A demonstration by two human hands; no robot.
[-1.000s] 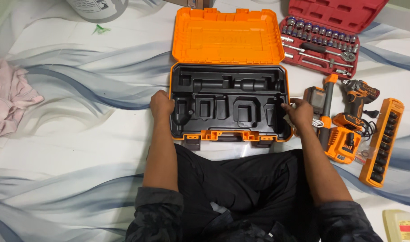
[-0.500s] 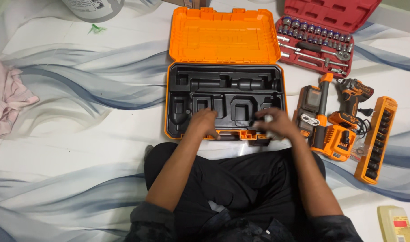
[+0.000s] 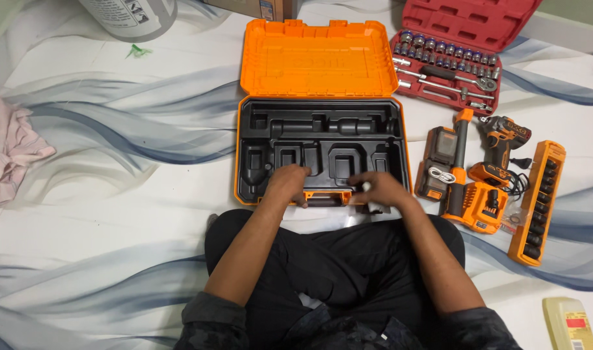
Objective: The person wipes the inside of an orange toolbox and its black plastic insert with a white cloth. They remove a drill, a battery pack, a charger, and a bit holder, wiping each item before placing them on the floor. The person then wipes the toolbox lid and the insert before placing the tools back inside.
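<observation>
Orange case (image 3: 322, 116) front edge: both hands, left (image 3: 287, 184), right (image 3: 377, 189), rest loosely curled, gripping nothing.

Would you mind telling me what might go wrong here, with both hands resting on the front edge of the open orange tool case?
1. The left hand and right hand lie on the front rim of the orange case; if its upright lid dropped, fingers could be pinched.
2. The white cable lies loose on the battery pack near the right forearm, so it might snag.
</observation>
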